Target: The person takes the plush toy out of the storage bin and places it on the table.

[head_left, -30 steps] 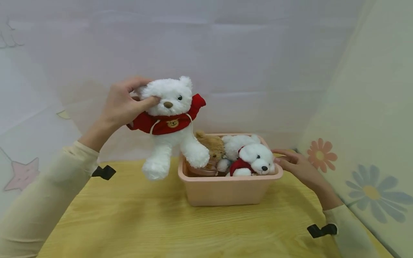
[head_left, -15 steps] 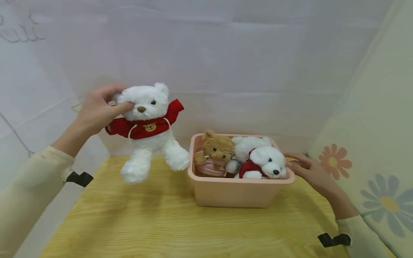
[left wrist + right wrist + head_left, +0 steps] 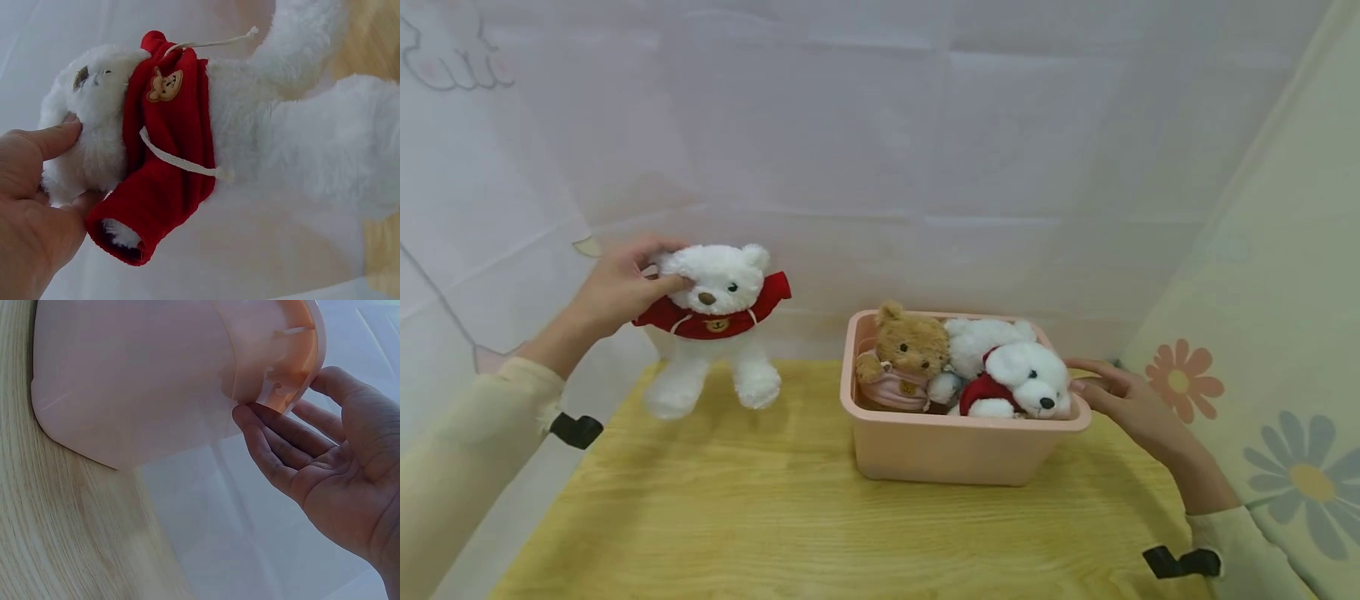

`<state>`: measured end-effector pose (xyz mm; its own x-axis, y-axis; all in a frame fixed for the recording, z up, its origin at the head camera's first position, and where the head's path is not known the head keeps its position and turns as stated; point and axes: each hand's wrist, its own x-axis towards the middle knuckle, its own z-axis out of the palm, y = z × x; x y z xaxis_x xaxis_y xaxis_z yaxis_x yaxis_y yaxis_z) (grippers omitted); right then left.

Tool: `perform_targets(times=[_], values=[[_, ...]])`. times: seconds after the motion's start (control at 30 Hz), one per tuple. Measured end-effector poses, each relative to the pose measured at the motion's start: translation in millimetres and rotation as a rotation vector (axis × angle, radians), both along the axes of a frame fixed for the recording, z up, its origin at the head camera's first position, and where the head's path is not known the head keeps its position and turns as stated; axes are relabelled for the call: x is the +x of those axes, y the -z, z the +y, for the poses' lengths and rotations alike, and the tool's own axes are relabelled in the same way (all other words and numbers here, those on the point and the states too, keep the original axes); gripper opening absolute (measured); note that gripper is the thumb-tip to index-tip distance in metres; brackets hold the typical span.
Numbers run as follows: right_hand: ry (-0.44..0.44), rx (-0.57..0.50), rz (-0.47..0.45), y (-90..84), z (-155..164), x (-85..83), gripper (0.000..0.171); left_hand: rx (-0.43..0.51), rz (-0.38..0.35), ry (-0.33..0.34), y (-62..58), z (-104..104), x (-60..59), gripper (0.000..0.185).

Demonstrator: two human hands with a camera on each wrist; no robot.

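Note:
A white teddy bear (image 3: 718, 287) in a red hoodie is upright at the left, its feet close over the back left of the wooden table (image 3: 760, 525). My left hand (image 3: 625, 287) grips the side of its head, the thumb pressed on the face beside the nose in the left wrist view. At the right, my right hand (image 3: 1138, 408) holds the rim of a pink plastic bin (image 3: 947, 450), thumb over the rim and fingers against the wall below it, as the right wrist view shows.
Inside the bin sit a brown teddy bear (image 3: 913, 342) in a pink top, a white plush dog (image 3: 1033, 379) in red and another white plush toy (image 3: 977, 342). A pale wall sheet (image 3: 850, 150) hangs behind; a flowered panel (image 3: 1262, 333) stands right.
My left hand has carried the white teddy bear left, away from the bin, and lowered it toward the table. The right hand stays at the bin's rim. The head view has shifted slightly.

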<state>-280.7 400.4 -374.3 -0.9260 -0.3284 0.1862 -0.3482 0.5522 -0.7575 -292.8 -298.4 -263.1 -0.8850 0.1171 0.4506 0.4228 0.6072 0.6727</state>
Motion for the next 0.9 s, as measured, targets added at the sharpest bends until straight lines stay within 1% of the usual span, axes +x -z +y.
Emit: perform_targets(times=[0.1,0.23,0.5,0.67,0.77,0.9], values=[[0.002,-0.017,-0.007,0.3,2.0,0.0,0.042,-0.006,-0.041,-0.026,12.3,-7.4,-6.5,0.046],[-0.02,-0.026,-0.021,-0.3,4.3,1.1,0.043,-0.002,-0.098,-0.064,28.9,-18.5,-12.5,0.053],[-0.025,-0.029,-0.028,-0.3,5.8,2.2,0.044,-0.002,-0.152,-0.131,53.5,-40.3,-24.4,0.06],[-0.03,-0.034,-0.044,-0.4,6.5,2.7,0.044,0.007,-0.173,-0.174,72.3,-51.4,-26.7,0.064],[-0.036,-0.035,-0.048,-0.2,6.4,3.1,0.044,0.029,-0.179,-0.179,82.4,-56.4,-26.4,0.066],[-0.044,-0.043,-0.053,-0.4,5.0,2.6,0.043,0.067,-0.165,-0.171,92.7,-60.5,-26.8,0.063]])
